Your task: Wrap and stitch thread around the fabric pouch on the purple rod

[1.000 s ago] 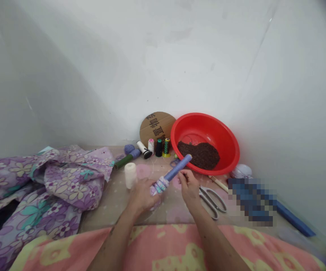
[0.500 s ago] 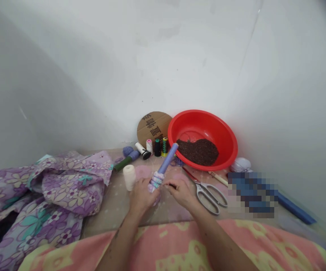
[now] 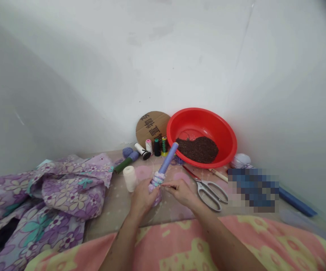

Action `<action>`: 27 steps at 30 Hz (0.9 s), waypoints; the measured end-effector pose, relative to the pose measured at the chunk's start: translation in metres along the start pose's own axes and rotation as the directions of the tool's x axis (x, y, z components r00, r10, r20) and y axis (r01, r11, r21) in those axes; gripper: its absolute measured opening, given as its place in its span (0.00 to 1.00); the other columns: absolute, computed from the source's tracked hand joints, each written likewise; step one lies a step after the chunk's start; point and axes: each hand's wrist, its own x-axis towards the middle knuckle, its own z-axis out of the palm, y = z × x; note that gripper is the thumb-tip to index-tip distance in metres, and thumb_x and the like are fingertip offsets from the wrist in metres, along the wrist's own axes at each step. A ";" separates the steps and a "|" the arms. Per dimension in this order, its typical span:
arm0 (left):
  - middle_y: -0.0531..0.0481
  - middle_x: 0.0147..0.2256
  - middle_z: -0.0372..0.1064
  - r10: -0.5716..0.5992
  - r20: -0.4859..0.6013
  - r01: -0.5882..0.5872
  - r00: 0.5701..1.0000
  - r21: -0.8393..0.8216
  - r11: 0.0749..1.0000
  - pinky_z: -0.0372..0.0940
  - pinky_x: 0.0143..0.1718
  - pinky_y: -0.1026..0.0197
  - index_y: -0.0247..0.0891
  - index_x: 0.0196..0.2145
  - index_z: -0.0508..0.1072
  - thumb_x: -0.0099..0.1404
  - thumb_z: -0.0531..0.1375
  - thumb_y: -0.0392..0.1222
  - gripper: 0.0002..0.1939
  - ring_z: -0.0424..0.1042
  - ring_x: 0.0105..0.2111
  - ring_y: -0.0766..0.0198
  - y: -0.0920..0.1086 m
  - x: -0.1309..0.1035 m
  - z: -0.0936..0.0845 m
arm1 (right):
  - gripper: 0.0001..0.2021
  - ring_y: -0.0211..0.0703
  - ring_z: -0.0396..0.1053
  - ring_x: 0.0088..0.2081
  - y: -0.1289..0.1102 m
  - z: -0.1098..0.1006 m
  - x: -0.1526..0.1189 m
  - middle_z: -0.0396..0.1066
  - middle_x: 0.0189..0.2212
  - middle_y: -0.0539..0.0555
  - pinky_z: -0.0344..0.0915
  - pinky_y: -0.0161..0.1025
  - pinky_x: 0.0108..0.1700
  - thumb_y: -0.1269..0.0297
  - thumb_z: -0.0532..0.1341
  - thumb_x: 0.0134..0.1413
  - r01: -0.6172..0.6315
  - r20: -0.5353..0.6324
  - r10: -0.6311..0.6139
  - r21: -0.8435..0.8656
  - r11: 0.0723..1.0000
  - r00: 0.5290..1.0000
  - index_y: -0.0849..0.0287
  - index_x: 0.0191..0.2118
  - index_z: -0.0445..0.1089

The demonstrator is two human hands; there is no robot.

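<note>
My left hand (image 3: 143, 195) is closed around the lower part of a purple rod (image 3: 168, 158). Floral fabric (image 3: 157, 180) is bunched round that rod, with turns of cord or thread over it. The rod tilts up and to the right. Close beside the fabric, my right hand (image 3: 180, 190) is in a pinch, and what sits between its fingertips is too small to make out. A white thread spool (image 3: 129, 178) stands just left of my left hand. Scissors (image 3: 209, 194) with grey handles lie to the right of my right hand.
A red basin (image 3: 222, 128) holds dark brown grains (image 3: 198, 151). Beside it stand several thread spools (image 3: 157, 147) and a round cardboard piece (image 3: 148, 128). Floral cloth (image 3: 75, 192) is heaped at left. A white yarn ball (image 3: 241, 160) and a blue roll (image 3: 297, 201) lie at right.
The view has shifted slightly. My right hand's fingers have straightened a little beside the bunched fabric, while my left hand keeps its hold on the rod.
</note>
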 end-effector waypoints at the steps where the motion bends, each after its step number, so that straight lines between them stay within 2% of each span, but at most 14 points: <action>1: 0.46 0.43 0.68 -0.001 0.001 0.001 1.000 -0.004 1.000 0.56 0.38 0.62 0.39 0.45 0.67 0.57 0.51 0.49 0.20 0.65 0.42 0.58 0.000 0.000 0.000 | 0.13 0.46 0.70 0.37 0.000 0.000 0.000 0.74 0.37 0.51 0.65 0.40 0.39 0.64 0.56 0.48 -0.003 -0.002 0.003 0.002 1.000 1.000 0.53 0.40 0.73; 15: 0.46 0.43 0.68 -0.007 0.014 0.008 1.000 -0.015 1.000 0.56 0.37 0.62 0.39 0.45 0.67 0.57 0.51 0.48 0.20 0.65 0.42 0.57 0.003 0.000 -0.002 | 0.13 0.45 0.70 0.35 -0.011 -0.007 -0.003 0.74 0.36 0.49 0.64 0.37 0.35 0.65 0.55 0.49 0.005 0.047 -0.001 -0.075 0.997 0.999 0.52 0.41 0.72; 22: 0.45 0.43 0.68 -0.019 0.022 0.019 1.000 0.018 1.000 0.56 0.37 0.62 0.39 0.45 0.67 0.57 0.52 0.47 0.20 0.65 0.42 0.57 0.004 -0.001 -0.002 | 0.14 0.43 0.70 0.31 -0.020 -0.011 -0.005 0.75 0.30 0.49 0.63 0.34 0.30 0.68 0.55 0.48 0.001 0.042 0.008 -0.191 0.982 0.999 0.52 0.40 0.72; 27: 0.45 0.42 0.68 -0.014 0.015 0.014 1.000 0.027 1.000 0.56 0.36 0.62 0.39 0.46 0.66 0.57 0.52 0.48 0.20 0.66 0.41 0.57 0.004 -0.001 -0.002 | 0.15 0.43 0.70 0.32 -0.023 -0.009 -0.006 0.75 0.30 0.49 0.63 0.35 0.32 0.69 0.54 0.48 -0.004 0.030 0.011 -0.212 0.977 0.999 0.51 0.40 0.72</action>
